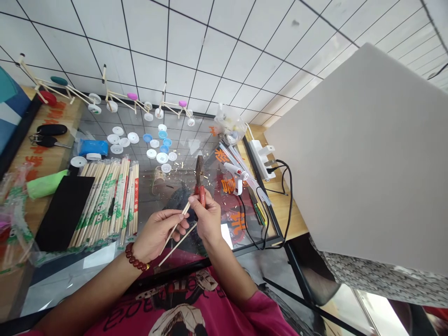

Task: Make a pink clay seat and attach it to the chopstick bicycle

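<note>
My left hand point(157, 231), with a beaded bracelet at the wrist, pinches thin wooden chopsticks point(172, 232) low over the glass table. My right hand point(209, 217) is wrapped round red-handled pliers point(199, 175), whose jaws point away from me; its thumb and finger also meet the upper ends of the chopsticks. Another wooden stick point(178, 245) slants just below, between the hands; whether it is held or lies on the table I cannot tell. Beyond the pliers, white and blue bottle caps point(162, 158) lie scattered among small wood chips.
Packaged chopsticks point(105, 200) and a black sheet point(65, 212) lie at left. Along the back stand small stick-and-cap models point(122, 97). At right are a white glue gun point(236, 171), clear glue sticks point(259, 191), a power strip point(261, 156) with black cables, and a large pale panel point(364, 154).
</note>
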`<state>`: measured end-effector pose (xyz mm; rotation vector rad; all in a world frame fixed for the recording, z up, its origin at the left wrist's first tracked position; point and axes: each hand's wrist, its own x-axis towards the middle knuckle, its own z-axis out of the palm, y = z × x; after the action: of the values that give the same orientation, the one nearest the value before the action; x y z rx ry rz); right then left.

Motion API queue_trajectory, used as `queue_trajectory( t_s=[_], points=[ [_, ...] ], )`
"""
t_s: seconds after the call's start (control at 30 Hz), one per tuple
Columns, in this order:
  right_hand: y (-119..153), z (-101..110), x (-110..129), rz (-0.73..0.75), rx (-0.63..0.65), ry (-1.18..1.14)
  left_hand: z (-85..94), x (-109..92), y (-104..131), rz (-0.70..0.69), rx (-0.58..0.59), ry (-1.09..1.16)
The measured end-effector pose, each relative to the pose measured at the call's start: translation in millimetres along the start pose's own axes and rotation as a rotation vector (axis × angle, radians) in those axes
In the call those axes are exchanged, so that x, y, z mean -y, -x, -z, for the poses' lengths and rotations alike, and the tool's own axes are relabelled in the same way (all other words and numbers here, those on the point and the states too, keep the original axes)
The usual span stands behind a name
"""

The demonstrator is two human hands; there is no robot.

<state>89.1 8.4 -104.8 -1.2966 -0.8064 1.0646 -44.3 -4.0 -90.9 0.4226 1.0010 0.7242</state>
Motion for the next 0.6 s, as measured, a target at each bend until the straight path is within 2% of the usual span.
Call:
queue_trajectory(
  t_s=[0.6],
  points=[
    [-0.6, -2.0, -2.9, 0.004, -0.042, -0.017, 2.1, 0.6, -1.5, -0.005, 0.005, -0.019]
  ],
)
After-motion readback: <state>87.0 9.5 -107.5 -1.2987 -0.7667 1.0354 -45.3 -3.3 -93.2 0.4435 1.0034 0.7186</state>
